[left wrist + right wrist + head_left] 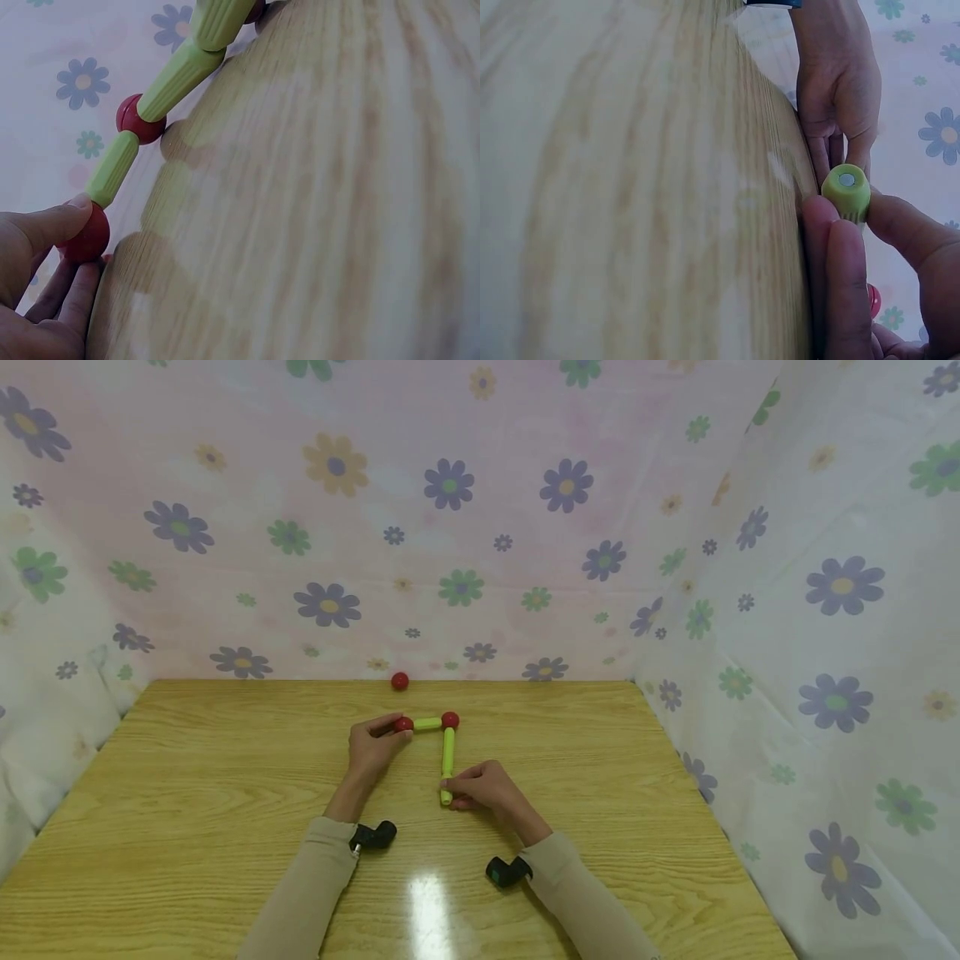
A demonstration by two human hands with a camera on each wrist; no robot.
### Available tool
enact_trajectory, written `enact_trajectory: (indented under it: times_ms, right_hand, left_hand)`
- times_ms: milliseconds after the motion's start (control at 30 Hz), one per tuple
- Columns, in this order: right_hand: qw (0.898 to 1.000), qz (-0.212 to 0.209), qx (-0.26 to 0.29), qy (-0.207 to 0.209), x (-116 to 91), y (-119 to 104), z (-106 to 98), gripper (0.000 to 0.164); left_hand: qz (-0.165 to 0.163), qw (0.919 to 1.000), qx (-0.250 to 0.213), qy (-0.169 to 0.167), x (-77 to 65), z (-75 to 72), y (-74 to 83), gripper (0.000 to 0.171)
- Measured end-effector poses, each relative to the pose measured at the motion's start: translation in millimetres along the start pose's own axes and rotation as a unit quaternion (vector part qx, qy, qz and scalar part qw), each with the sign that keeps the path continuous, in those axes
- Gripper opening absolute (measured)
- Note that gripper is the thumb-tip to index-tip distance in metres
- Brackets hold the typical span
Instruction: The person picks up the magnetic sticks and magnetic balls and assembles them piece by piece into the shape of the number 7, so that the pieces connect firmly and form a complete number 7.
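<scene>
In the head view an L-shaped chain of red balls and light-green ribbed rods lies on the table. My left hand [375, 747] pinches the red ball [88, 238] at the chain's left end between thumb and fingers. From that ball a green rod [427, 724] runs to the red corner ball [450, 720]. Another green rod [448, 750] comes from the corner toward me, with a further green rod [846, 187] end to end below it. My right hand [487, 789] pinches this nearest rod, whose free end shows a round metal disc in the right wrist view.
A loose red ball [400, 681] sits at the table's back edge, in front of the flowered cloth [450, 568]. The wood-grain table [585, 752] extends to both sides. Black wrist cameras [375, 836] are worn at both sleeves.
</scene>
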State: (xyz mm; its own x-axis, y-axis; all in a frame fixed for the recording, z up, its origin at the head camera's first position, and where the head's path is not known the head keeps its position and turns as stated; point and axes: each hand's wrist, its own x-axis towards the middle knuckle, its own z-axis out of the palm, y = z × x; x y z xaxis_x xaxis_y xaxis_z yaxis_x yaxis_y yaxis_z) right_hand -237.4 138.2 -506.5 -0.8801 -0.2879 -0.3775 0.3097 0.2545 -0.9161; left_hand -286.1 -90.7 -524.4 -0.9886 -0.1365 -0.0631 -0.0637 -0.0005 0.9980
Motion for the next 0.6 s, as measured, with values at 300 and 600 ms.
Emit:
enact_trajectory:
  times_ms: [300, 600]
  right_hand:
    - [1.0, -0.003, 0.002, -0.006, -0.2, 0.1, -0.6, 0.028]
    - [1.0, -0.008, -0.004, -0.024, 2.8, 1.0, -2.4, 0.031]
  left_hand:
    - [0.012, 0.9999, 0.011, -0.002, -0.5, 0.1, -0.2, 0.043]
    - [0.032, 0.9989, 0.027, -0.02, -0.6, -1.5, -1.5, 0.043]
